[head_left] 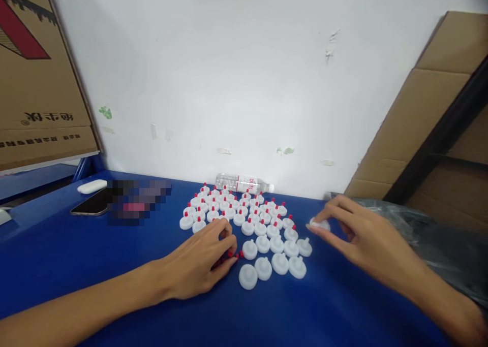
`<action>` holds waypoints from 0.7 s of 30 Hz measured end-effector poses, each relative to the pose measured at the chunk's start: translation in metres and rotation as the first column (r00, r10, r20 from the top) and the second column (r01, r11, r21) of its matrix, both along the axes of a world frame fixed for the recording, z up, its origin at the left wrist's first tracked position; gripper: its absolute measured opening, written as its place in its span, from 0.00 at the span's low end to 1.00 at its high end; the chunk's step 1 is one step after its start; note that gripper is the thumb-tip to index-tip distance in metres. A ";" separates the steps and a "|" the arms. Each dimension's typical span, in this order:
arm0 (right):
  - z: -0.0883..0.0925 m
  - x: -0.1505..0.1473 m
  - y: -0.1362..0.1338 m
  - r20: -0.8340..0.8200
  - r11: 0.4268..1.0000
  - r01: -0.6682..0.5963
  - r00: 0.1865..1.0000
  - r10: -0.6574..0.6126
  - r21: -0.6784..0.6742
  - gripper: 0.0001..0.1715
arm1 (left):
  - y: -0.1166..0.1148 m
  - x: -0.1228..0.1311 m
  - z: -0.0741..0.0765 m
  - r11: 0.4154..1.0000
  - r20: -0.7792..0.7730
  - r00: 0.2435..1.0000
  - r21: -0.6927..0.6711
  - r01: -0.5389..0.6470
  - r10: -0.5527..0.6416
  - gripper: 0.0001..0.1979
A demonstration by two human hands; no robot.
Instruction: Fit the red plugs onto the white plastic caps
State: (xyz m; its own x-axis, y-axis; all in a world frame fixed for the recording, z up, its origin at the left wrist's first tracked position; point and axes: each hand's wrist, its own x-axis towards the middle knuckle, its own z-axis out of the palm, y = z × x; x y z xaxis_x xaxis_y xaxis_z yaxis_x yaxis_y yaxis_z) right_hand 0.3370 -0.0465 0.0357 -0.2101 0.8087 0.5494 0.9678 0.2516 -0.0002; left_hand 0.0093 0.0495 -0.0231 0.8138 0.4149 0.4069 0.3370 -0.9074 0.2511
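Note:
My left hand [208, 259] rests low over the table with its fingers curled. Its thumb and index fingertips close on a small red cap [230, 254], while more red caps lie partly hidden beneath the hand. Out to the right, my right hand [348, 228] pinches a white round plastic piece [321, 224] between thumb and fingers, just above the table. Between the hands, several white round pieces with short bare spouts [280, 263] stand spout up. Behind them is a dense group of similar pieces [247, 228] whose spouts carry red caps.
A clear plastic bottle [244, 183] lies along the white wall behind the group. At the left are a phone [91, 203] and a white case [92, 186] on the blue table [125, 250]. Dark plastic sheeting [415, 235] and cardboard [412, 113] border the right side.

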 end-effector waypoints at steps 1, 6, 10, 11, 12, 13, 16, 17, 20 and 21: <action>0.001 0.004 -0.001 0.002 0.997 -0.009 1.000 0.009 -0.083 0.13 | 0.001 0.001 -0.001 1.000 0.002 1.000 -0.002 0.001 -0.001 0.01; -0.006 0.013 -0.001 -0.052 0.895 -0.095 0.995 0.081 -0.437 0.10 | 0.002 0.002 0.000 1.000 -0.014 1.000 -0.016 0.003 -0.003 0.02; -0.010 0.009 0.001 -0.137 0.806 -0.143 0.987 0.078 -0.574 0.06 | 0.002 0.002 0.000 0.999 -0.043 0.999 -0.045 -0.009 0.007 0.03; -0.008 0.007 0.002 -0.141 0.806 -0.146 0.987 0.079 -0.574 0.07 | 0.002 0.002 0.000 0.999 -0.047 0.999 -0.049 -0.009 0.007 0.03; -0.006 0.007 0.002 -0.134 0.820 -0.136 0.988 0.073 -0.556 0.09 | 0.002 0.002 0.000 0.999 -0.050 0.999 -0.051 -0.008 0.006 0.03; -0.004 0.006 0.003 -0.117 0.848 -0.113 0.991 0.061 -0.518 0.12 | 0.002 0.002 0.000 0.999 -0.052 0.999 -0.052 -0.007 0.004 0.03; -0.002 0.003 0.005 -0.068 0.947 -0.053 0.997 0.033 -0.317 0.16 | 0.002 0.002 0.000 0.998 -0.053 0.999 -0.058 -0.005 0.002 0.03; -0.004 0.001 0.006 -0.060 0.965 -0.057 0.997 0.043 -0.255 0.17 | 0.002 0.002 0.000 0.998 -0.053 0.999 -0.060 -0.003 0.000 0.03; -0.015 -0.004 0.010 -0.029 0.973 -0.128 0.992 0.125 -0.193 0.20 | 0.002 0.002 0.002 0.999 -0.053 0.999 -0.054 -0.004 0.001 0.04; -0.019 -0.006 0.011 -0.014 0.967 -0.154 0.988 0.155 -0.201 0.21 | 0.002 0.002 0.002 0.999 -0.051 0.999 -0.048 -0.006 0.003 0.05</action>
